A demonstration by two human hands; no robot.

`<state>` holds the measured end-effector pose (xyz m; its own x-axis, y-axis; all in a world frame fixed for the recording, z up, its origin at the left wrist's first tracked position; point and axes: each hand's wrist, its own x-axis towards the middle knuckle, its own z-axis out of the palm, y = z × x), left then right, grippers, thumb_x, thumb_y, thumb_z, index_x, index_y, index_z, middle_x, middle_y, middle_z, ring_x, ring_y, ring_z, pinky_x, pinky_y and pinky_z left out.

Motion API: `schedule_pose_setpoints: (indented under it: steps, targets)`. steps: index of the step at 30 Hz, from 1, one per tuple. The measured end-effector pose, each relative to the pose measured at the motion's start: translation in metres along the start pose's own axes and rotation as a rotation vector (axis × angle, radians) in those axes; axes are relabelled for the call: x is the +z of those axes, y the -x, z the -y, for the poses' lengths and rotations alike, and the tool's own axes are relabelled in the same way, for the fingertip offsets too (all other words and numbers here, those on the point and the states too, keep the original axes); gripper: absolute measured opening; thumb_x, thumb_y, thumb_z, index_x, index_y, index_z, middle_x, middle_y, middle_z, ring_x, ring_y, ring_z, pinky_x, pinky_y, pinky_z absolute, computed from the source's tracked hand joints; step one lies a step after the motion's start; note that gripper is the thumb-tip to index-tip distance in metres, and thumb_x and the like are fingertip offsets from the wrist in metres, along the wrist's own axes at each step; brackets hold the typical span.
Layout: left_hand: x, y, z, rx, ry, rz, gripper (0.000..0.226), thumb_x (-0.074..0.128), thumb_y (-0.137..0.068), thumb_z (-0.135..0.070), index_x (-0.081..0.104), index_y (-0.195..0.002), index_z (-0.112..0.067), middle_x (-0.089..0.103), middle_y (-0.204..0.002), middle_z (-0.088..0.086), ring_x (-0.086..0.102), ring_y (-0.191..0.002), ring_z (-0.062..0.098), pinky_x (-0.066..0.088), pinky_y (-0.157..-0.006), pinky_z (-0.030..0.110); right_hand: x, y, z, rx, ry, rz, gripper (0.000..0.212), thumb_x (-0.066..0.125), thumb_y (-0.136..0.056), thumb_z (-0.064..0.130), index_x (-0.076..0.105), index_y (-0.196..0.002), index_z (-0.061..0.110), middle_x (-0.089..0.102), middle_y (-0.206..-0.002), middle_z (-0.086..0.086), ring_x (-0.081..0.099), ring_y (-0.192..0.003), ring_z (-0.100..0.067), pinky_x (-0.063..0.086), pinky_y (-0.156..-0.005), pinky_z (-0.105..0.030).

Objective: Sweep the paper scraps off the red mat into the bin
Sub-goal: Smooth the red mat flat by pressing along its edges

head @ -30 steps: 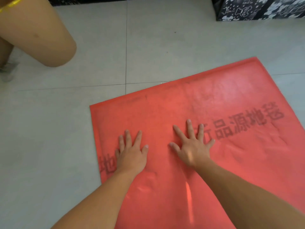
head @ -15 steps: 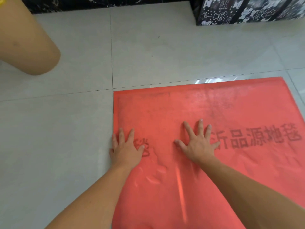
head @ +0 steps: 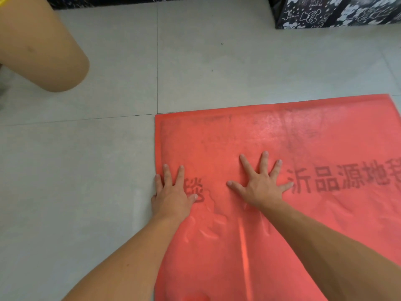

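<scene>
Fingers [head: 263, 164] spread flat, the right hand [head: 262, 187] presses the red mat [head: 238, 131]. The left hand [head: 171, 192], fingers straight, presses the mat's left edge. The mat lies on the tiled floor [head: 86, 170], print running left to right, its length cropped by the frame.

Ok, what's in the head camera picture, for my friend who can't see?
A left hand and a right hand press flat on a red mat with dark printed writing, on a pale tiled floor; the left one is at the mat's left edge. Someone's bare leg is top left, a patterned box top right.
</scene>
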<state>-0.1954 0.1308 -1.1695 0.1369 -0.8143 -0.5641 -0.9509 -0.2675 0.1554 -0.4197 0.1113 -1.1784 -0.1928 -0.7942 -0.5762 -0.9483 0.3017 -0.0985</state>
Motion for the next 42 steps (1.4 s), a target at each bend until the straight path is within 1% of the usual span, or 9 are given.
schedule_pose_setpoints:
  steps: [4, 8, 12, 19, 23, 28, 30, 42]
  targets:
    - [-0.004, -0.002, -0.002, -0.014, -0.019, 0.013, 0.094, 0.054, -0.085, -0.062, -0.010, -0.151, -0.043, -0.024, -0.160, -0.003, -0.008, -0.149, 0.029, 0.031, -0.110, 0.049, -0.001, -0.002, 0.002, -0.004, 0.010, 0.003, 0.087, 0.037, -0.072, 0.088, -0.009, -0.141, 0.063, -0.030, -0.157, 0.002, -0.028, -0.141, -0.042, 0.008, -0.098, -0.082]
    - [-0.006, -0.004, -0.005, -0.003, -0.035, 0.019, 0.094, 0.054, -0.087, -0.061, -0.011, -0.151, -0.040, -0.023, -0.160, 0.000, -0.007, -0.149, 0.031, 0.027, -0.112, 0.046, -0.003, -0.004, 0.001, -0.003, 0.005, 0.005, 0.087, 0.038, -0.072, 0.088, -0.009, -0.141, 0.062, -0.030, -0.157, 0.002, -0.028, -0.141, -0.041, 0.009, -0.098, -0.082]
    - [-0.005, -0.005, -0.005, -0.013, -0.009, 0.020, 0.095, 0.056, -0.086, -0.059, -0.010, -0.152, -0.041, -0.023, -0.160, -0.001, -0.008, -0.149, 0.031, 0.027, -0.113, 0.046, -0.004, -0.005, 0.001, -0.003, 0.003, 0.011, 0.087, 0.039, -0.073, 0.087, -0.009, -0.141, 0.063, -0.029, -0.157, 0.002, -0.027, -0.141, -0.042, 0.009, -0.098, -0.082]
    - [-0.004, -0.005, -0.006, -0.026, 0.042, 0.027, 0.096, 0.059, -0.085, -0.058, -0.009, -0.151, -0.041, -0.023, -0.160, -0.002, -0.007, -0.149, 0.030, 0.023, -0.115, 0.045, -0.003, -0.004, -0.001, -0.005, 0.026, 0.008, 0.086, 0.035, -0.073, 0.088, -0.012, -0.141, 0.063, -0.029, -0.157, 0.001, -0.026, -0.142, -0.042, 0.012, -0.098, -0.081]
    - [-0.001, -0.002, -0.009, -0.028, 0.060, 0.031, 0.096, 0.059, -0.086, -0.057, -0.009, -0.151, -0.042, -0.024, -0.160, -0.002, -0.009, -0.149, 0.030, 0.024, -0.116, 0.047, -0.003, -0.003, -0.004, -0.006, 0.033, 0.001, 0.086, 0.035, -0.073, 0.088, -0.011, -0.141, 0.063, -0.028, -0.158, 0.001, -0.025, -0.142, -0.041, 0.012, -0.098, -0.081]
    - [0.003, 0.000, -0.013, -0.036, 0.069, 0.024, 0.096, 0.059, -0.086, -0.055, -0.010, -0.151, -0.041, -0.024, -0.160, 0.000, -0.010, -0.148, 0.033, 0.009, -0.120, 0.042, -0.003, -0.003, -0.008, -0.003, 0.025, 0.010, 0.085, 0.036, -0.073, 0.088, -0.012, -0.140, 0.064, -0.030, -0.157, 0.003, -0.026, -0.142, -0.039, 0.012, -0.099, -0.081]
    - [0.003, 0.000, -0.013, -0.038, 0.072, 0.020, 0.095, 0.059, -0.087, -0.054, -0.010, -0.151, -0.041, -0.024, -0.160, 0.000, -0.011, -0.148, 0.033, 0.006, -0.121, 0.041, -0.002, -0.003, -0.008, 0.003, 0.019, 0.006, 0.085, 0.037, -0.073, 0.087, -0.012, -0.140, 0.064, -0.030, -0.157, 0.003, -0.026, -0.142, -0.039, 0.011, -0.098, -0.081]
    - [0.002, -0.003, -0.008, -0.025, 0.112, 0.033, 0.095, 0.061, -0.087, -0.050, -0.009, -0.151, -0.042, -0.026, -0.159, -0.001, -0.014, -0.147, 0.032, 0.005, -0.121, 0.040, -0.002, 0.002, -0.003, 0.015, -0.006, 0.002, 0.084, 0.037, -0.076, 0.086, -0.010, -0.141, 0.062, -0.030, -0.157, 0.003, -0.027, -0.142, -0.039, 0.010, -0.099, -0.081]
